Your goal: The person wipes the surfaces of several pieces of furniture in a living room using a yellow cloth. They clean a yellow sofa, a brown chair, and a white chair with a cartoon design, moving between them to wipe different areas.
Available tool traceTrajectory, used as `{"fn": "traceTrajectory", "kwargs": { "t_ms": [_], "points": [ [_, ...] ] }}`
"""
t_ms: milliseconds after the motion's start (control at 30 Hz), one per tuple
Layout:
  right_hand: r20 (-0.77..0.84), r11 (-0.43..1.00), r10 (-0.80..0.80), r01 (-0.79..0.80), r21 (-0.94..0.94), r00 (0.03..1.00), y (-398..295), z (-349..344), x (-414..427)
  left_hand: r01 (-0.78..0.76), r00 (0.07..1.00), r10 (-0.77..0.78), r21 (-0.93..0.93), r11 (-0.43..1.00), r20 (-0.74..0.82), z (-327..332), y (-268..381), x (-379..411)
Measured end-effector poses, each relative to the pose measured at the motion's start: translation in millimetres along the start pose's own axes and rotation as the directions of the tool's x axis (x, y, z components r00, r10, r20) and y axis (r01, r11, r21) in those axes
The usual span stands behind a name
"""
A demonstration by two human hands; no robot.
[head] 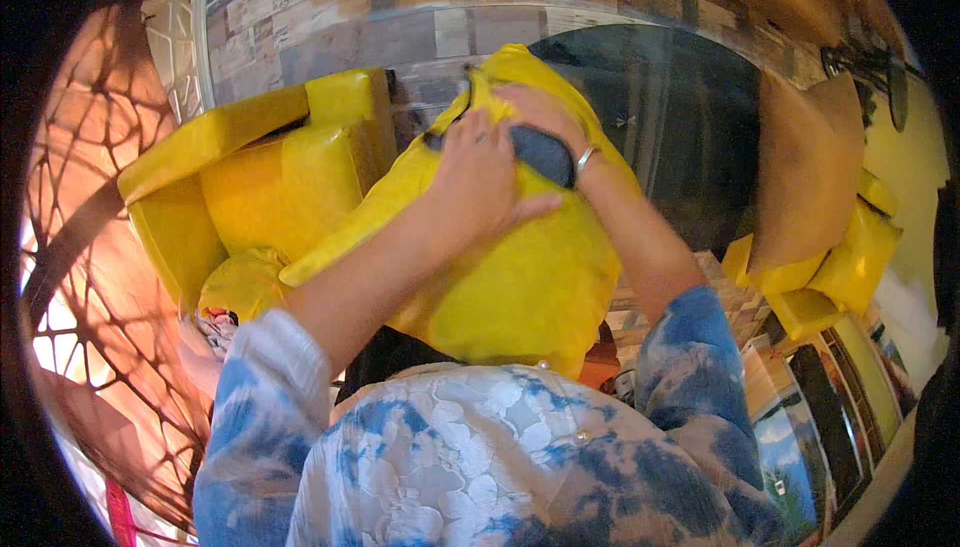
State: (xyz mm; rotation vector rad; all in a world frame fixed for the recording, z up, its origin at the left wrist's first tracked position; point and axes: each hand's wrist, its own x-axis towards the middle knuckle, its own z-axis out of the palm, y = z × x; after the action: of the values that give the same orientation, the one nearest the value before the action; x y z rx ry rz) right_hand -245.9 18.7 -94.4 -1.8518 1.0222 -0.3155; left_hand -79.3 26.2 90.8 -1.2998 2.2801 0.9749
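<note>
A large yellow cushion (pixel 517 284) lies against my front, its far end tapering to a corner. On top of it, my left hand (pixel 480 172) rests with the thumb stretched out to the right; its fingertips are blurred. My right hand (pixel 551 116), with a silver bangle at the wrist, reaches across the cushion's far part and grasps the yellow fabric, its fingertips partly lost in the folds. Between the hands shows a dark rounded patch (pixel 544 157), which I cannot identify. A dark edge, perhaps a zip, runs along the fabric left of my fingers.
A yellow armchair (pixel 277 187) stands to the left, with a smaller yellow bundle (pixel 244 284) near it. Beyond the cushion is a dark round table top (pixel 675 119). At right are a brown panel (pixel 806 172) and another yellow seat (pixel 855 254). Patterned plank flooring (pixel 322 44) spreads ahead.
</note>
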Motion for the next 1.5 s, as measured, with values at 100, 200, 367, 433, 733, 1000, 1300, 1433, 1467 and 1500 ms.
{"fn": "traceTrajectory", "kwargs": {
  "t_ms": [100, 200, 367, 433, 733, 1000, 1300, 1433, 1467, 1500],
  "points": [
    [-0.246, 0.960, 0.142, -0.194, -0.200, 0.959, 45, -3, -44, 0.071, 0.992, -0.065, -0.045, 0.996, 0.111, 15, 7, 63],
    [-0.224, 0.922, 0.386, -0.376, 0.090, 0.895, 38, 0, -86, 0.030, 0.992, -0.037, 0.055, 0.998, 0.121, 28, 22, 73],
    [-0.177, 0.873, 0.473, -0.487, -0.040, 0.863, -52, -6, -100, -0.165, 0.986, 0.164, 0.114, 0.980, 0.023, 14, 18, 5],
    [-0.204, 0.888, 0.411, -0.441, -0.129, 0.888, -94, -8, -94, -0.149, 0.985, 0.159, 0.124, 0.981, -0.070, 6, 9, -31],
    [-0.054, 0.915, -0.103, 0.073, -0.396, 0.993, -214, 25, 18, 0.190, 0.893, -0.180, -0.017, 0.982, -0.412, 15, -69, -185],
    [0.563, 0.949, 0.303, -0.300, -0.101, 0.769, -231, 97, 127, 0.338, 0.802, -0.491, -0.419, 0.843, -0.340, 91, -166, -217],
    [0.431, 0.629, 0.411, 0.092, -0.772, 0.803, -214, 105, 4, -0.005, 0.942, -0.240, -0.727, 0.687, -0.234, 159, -107, -194],
    [0.335, 0.791, 0.127, 0.109, -0.602, 0.934, -224, 117, 15, -0.009, 0.923, -0.232, -0.620, 0.785, -0.308, 157, -140, -201],
    [0.278, 0.844, 0.139, 0.033, -0.535, 0.951, -229, 132, 29, -0.025, 0.890, -0.257, -0.602, 0.798, -0.377, 160, -156, -211],
    [0.224, 0.883, 0.174, -0.051, -0.467, 0.959, -238, 149, 45, -0.021, 0.823, -0.326, -0.598, 0.801, -0.465, 162, -174, -223]
  ]
}}
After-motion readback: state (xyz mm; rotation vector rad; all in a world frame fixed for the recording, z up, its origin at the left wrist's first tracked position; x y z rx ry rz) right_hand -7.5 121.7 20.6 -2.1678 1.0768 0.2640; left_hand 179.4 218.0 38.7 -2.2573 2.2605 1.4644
